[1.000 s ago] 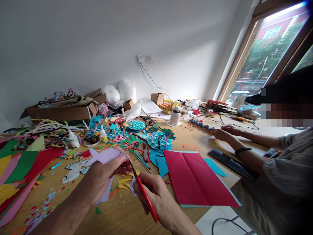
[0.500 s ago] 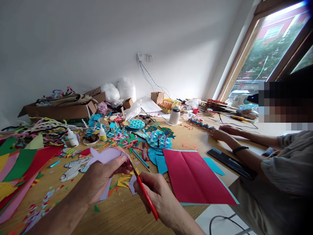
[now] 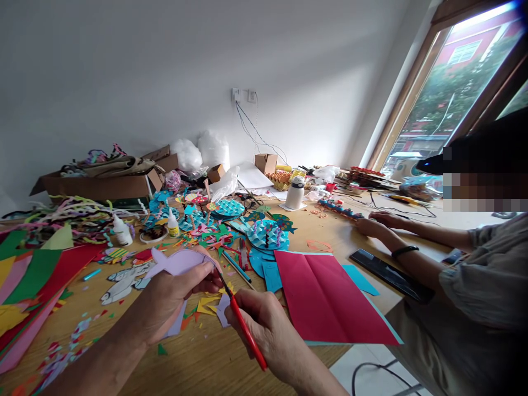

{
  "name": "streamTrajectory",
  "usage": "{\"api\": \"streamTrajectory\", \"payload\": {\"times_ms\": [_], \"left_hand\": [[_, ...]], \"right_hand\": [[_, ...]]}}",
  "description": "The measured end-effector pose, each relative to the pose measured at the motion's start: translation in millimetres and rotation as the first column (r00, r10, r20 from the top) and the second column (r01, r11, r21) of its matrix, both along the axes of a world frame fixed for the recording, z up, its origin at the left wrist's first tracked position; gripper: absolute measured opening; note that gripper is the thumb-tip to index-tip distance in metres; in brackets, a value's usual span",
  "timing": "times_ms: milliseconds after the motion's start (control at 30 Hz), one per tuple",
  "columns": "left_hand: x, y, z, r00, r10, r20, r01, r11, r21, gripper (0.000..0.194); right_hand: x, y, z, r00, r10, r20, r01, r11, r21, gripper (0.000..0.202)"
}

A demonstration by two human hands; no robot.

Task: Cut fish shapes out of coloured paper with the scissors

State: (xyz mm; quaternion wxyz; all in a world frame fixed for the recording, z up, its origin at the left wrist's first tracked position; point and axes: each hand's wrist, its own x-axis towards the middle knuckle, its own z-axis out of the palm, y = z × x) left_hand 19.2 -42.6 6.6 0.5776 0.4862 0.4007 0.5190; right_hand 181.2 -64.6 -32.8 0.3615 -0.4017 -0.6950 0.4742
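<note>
Lilac paper (image 3: 178,262) — fish-shaped; fork-tailed

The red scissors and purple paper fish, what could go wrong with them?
The long red-handled scissors reach right up beside the left hand, so a slip might nick a finger. The thin purple fish-shaped paper is held up in the air, so it might bend and spoil the cut.

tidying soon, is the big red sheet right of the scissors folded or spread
Spread: the red sheet lies opened out, a crease line running down its face
</note>
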Motion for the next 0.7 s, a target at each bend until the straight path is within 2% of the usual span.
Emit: {"api": "streamTrajectory", "payload": {"times_ms": [367,567,700], "left_hand": [[-4.3,0.7,0.0,0.998,-0.042,-0.048,0.041,0.999,-0.026,0.007],[-15.5,1.8,-0.7,0.982,-0.170,-0.088,0.164,0.984,-0.072,0.011],[-22.1,1.2,2.7,0.954,-0.278,-0.115,0.267,0.958,-0.103,0.013]], "right_hand": [[2.2,-0.2,3.7,0.997,-0.013,0.080,0.004,0.992,0.122,0.036],[7.5,-0.6,2.8,0.989,0.104,0.108,-0.105,0.994,0.004,0.031],[14.8,2.5,-0.2,0.987,0.162,0.018,-0.157,0.974,-0.165,0.027]]}}
